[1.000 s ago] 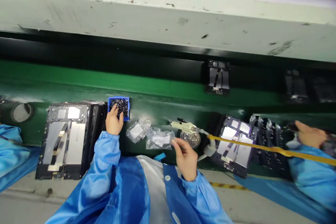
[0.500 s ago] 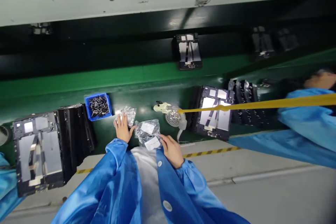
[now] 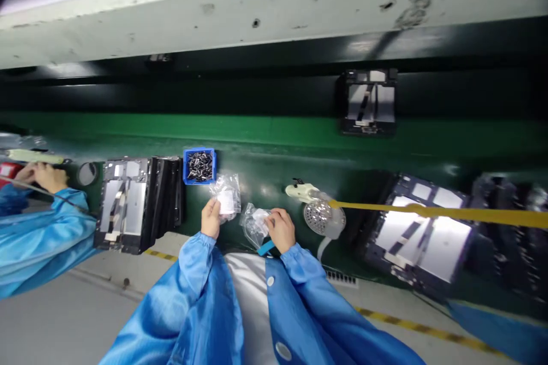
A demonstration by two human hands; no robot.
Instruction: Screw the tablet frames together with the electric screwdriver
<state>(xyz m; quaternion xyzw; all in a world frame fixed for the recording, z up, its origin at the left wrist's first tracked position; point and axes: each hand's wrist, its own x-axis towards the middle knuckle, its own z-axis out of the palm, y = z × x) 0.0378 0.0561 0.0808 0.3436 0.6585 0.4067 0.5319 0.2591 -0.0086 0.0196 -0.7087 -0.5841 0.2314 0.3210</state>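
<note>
- Left hand (image 3: 210, 218): fingers closed, gripping the first clear bag (image 3: 227, 198) at its lower edge, with the bag standing up above the hand; the bag holds a white item.
- Right hand (image 3: 281, 230): fingers curled and pressed onto the second clear bag (image 3: 254, 225), which lies crumpled against them; the exact pinch is hidden.
- Both hands are close together, with both bags between them, above the green surface (image 3: 265, 140). Both wrists are in blue gown sleeves (image 3: 197, 262).
- Blue tray (image 3: 199, 165): just beyond the left hand, filled with small dark screws.
- Cream hand tool (image 3: 299, 191): on the surface beyond the right hand, cable attached, touching a round perforated metal disc (image 3: 319, 218).
- Yellow strap (image 3: 428, 211): runs taut across the right of the view, from near the disc.
- Black-framed tablet housings: one (image 3: 124, 205) left of the tray, beside a dark stack (image 3: 166, 205); one (image 3: 417, 234) to the right; one (image 3: 367, 101) farther off.
- Co-worker's hand (image 3: 43, 177): far left, in a blue sleeve, on an object too unclear to name.
</note>
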